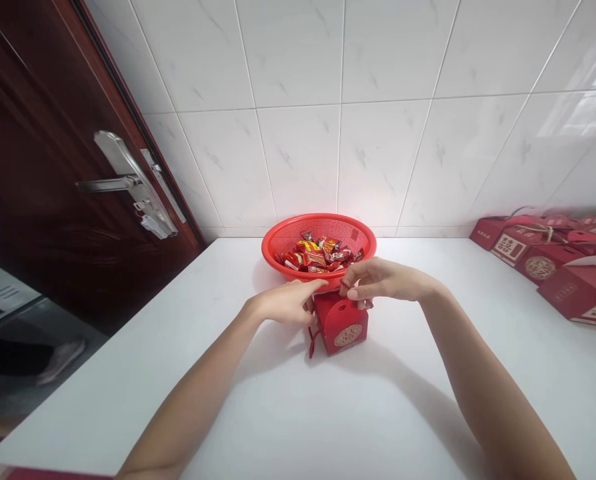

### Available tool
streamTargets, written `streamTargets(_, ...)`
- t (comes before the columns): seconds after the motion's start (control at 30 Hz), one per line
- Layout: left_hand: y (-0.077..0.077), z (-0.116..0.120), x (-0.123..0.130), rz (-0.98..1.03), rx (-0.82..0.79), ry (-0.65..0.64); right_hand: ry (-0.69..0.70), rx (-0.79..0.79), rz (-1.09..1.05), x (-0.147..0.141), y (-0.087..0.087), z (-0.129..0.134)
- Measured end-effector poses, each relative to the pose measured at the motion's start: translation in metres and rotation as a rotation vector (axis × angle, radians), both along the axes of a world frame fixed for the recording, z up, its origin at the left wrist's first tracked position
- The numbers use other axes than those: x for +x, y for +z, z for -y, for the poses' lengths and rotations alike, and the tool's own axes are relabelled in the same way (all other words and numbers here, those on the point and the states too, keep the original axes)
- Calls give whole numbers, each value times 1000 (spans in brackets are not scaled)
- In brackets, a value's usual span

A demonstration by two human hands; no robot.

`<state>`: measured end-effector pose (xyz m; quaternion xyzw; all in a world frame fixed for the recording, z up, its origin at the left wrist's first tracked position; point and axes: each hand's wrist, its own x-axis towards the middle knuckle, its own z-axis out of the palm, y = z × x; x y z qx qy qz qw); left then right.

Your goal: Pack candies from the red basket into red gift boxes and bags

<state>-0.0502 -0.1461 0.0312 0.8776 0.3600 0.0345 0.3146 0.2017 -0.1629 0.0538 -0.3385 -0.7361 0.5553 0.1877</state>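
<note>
A small red box (347, 330) with a round gold emblem stands upright on the white table (278, 413). My left hand (291, 303) is at its left side, thumb stretched over the top edge and the other fingers curled against the side. Above the top right of the box, my right hand (371, 280) pinches something small and red, partly hidden by the fingers. A red tassel (312, 343) hangs by the left side of the box. Just behind stands a red basket (319, 220) with wrapped candies (318, 255) in it.
Several red gift boxes (543, 261) stand at the table's right back. A tiled wall (388, 153) rises behind the table. On the left is a dark door (43, 133) with a metal handle (108, 185). A person's foot (63, 360) shows at the lower left.
</note>
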Motion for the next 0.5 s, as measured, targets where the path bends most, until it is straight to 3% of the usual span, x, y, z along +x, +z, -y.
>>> streamTargets(0.2,-6,-3,12,-6,-12,188,-67,-13,-25,1,4,1)
streamTargets(0.33,8,-1,8,175,-277,367,-131,-9,-50,5,5,1)
streamTargets(0.5,31,4,-3,537,-456,309,-185,15,-68,8,8,1)
